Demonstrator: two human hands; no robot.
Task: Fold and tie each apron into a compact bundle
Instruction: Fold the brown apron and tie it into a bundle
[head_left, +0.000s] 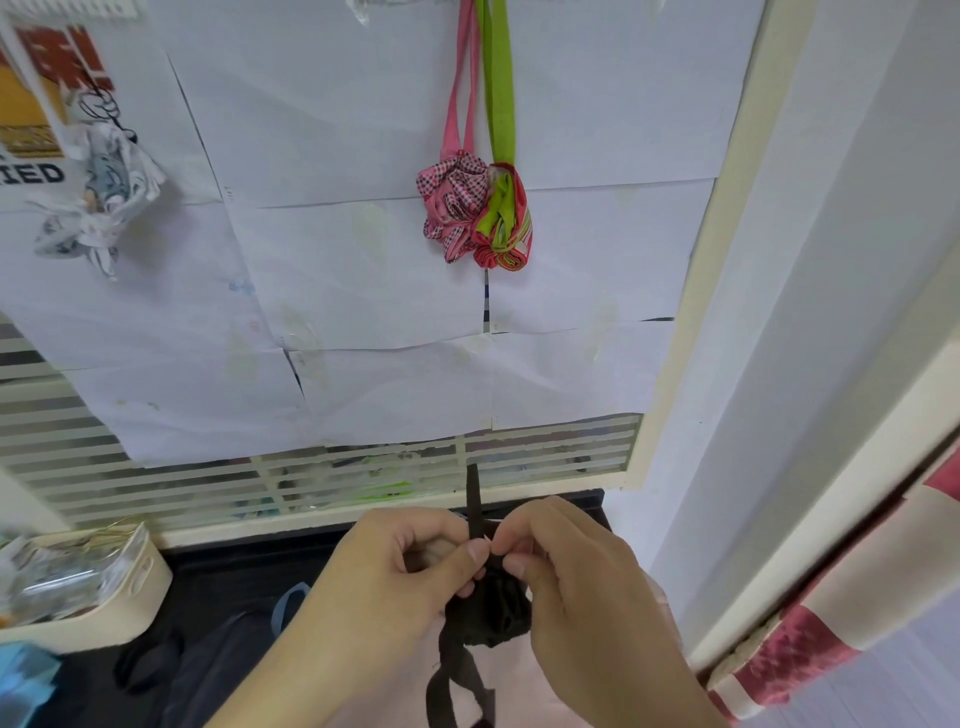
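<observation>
My left hand (410, 566) and right hand (566, 571) pinch the black apron bundle (493, 608) at its top; one strap (474, 499) sticks up between my thumbs, others dangle below. Pink checked bundle (452, 208) and red-green bundle (506, 223) hang touching on papered wall (337, 260).

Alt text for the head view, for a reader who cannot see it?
Both hands, left hand and right hand, pinch the strap of a dark bunched apron bundle held in front of a paper-covered window. Two tied bundles, a pink checked one and a red-and-green one, hang by their straps above.
</observation>
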